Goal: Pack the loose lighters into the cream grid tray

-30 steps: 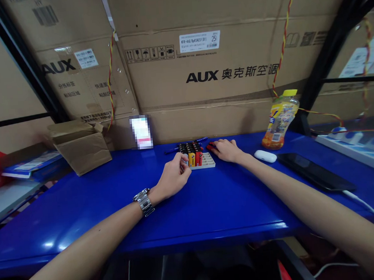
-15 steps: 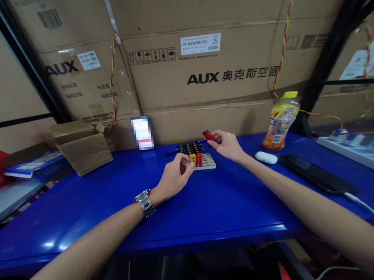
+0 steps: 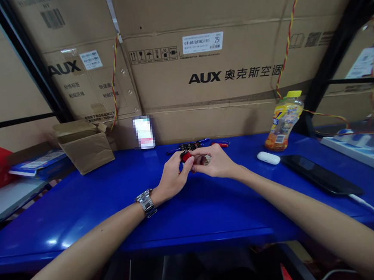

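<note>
My left hand (image 3: pixel 171 178) and right hand (image 3: pixel 217 163) meet above the blue table (image 3: pixel 211 207), the fingertips of both closed on a red lighter (image 3: pixel 186 156) pinched between them, just in front of the tray of lighters (image 3: pixel 190 147), which is half hidden behind my knuckles.

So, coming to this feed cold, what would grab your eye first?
The left hand and right hand meet on a small red lighter at the middle of the glossy blue table. Behind them, big cardboard boxes printed AUX fill the back, and a yellow-capped bottle stands at the table's right rear.
</note>
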{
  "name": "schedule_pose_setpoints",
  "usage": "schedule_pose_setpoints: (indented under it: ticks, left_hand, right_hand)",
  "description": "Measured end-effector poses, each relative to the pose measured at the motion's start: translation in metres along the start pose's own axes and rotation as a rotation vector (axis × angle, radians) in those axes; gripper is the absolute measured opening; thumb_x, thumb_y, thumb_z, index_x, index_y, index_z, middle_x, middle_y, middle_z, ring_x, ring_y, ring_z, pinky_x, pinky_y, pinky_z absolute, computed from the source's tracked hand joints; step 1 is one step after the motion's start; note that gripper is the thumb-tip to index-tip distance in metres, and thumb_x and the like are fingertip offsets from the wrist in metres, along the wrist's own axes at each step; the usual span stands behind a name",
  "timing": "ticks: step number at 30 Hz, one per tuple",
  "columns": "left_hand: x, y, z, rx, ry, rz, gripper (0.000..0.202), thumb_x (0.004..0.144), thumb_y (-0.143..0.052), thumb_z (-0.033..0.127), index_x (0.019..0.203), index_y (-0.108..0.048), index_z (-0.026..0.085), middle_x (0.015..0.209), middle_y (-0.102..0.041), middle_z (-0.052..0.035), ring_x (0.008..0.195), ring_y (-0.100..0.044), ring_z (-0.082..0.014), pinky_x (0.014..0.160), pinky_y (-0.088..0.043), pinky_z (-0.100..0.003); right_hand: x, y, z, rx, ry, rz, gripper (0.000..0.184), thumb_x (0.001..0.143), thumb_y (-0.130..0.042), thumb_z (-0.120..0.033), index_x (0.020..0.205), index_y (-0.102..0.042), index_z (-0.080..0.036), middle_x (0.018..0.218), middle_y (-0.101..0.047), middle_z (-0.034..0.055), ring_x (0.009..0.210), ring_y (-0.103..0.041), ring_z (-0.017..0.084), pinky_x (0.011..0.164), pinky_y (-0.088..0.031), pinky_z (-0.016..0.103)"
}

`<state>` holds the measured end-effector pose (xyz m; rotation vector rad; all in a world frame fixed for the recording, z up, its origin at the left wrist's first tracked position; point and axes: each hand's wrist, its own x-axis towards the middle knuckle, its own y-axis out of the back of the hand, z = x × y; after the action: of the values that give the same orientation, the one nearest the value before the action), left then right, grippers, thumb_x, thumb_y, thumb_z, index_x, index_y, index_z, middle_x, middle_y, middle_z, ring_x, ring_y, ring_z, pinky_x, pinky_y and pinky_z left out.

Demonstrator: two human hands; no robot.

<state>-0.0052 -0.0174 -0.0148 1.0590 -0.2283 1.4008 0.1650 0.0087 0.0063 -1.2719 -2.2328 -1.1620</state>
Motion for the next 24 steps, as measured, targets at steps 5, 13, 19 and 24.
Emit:
schedule_pose_setpoints:
  ticks: [5,13,19,24]
  left_hand:
    - [-0.001,-0.002,0.000,-0.125,0.107,0.028,0.027,0.096,-0.043,0.034,0.113,-0.052,0.015,0.102,-0.068,-0.0106,0.092,-0.064,-0.0191,0.086,-0.048,-0.035]
    - [-0.001,-0.002,0.000,-0.582,0.454,-0.024,0.043,0.090,-0.043,0.056,0.076,-0.052,0.017,0.048,-0.036,0.0079,0.037,-0.030,-0.0051,0.038,-0.026,-0.018]
    - [0.004,0.002,0.004,-0.655,0.704,-0.087,0.056,0.089,-0.041,0.053,0.045,-0.040,0.018,0.034,-0.025,0.0070,0.027,-0.021,-0.0038,0.032,-0.016,-0.019]
    - [0.008,0.002,0.006,-0.750,0.867,-0.027,0.053,0.089,-0.026,0.039,0.040,-0.036,0.020,0.029,-0.020,0.0060,0.023,-0.017,-0.0058,0.029,-0.015,-0.020]
  right_hand:
    - [-0.001,0.009,0.003,-0.155,0.022,0.068,0.020,0.079,-0.062,-0.032,0.079,-0.071,-0.014,0.059,-0.066,0.0010,0.050,-0.055,0.010,0.049,-0.045,0.023]
    - [-0.002,0.024,0.018,-0.383,-0.031,0.127,0.032,0.084,-0.054,-0.036,0.067,-0.068,-0.013,0.055,-0.063,0.0022,0.047,-0.049,0.009,0.048,-0.039,0.023]
    - [-0.001,0.025,0.017,-0.398,-0.055,0.101,0.034,0.085,-0.053,-0.037,0.065,-0.067,-0.014,0.054,-0.064,0.0024,0.047,-0.051,0.009,0.049,-0.039,0.024]
    - [-0.003,0.025,0.018,-0.426,-0.024,0.066,0.033,0.086,-0.052,-0.034,0.065,-0.066,-0.014,0.055,-0.064,0.0014,0.048,-0.050,0.008,0.051,-0.039,0.023]
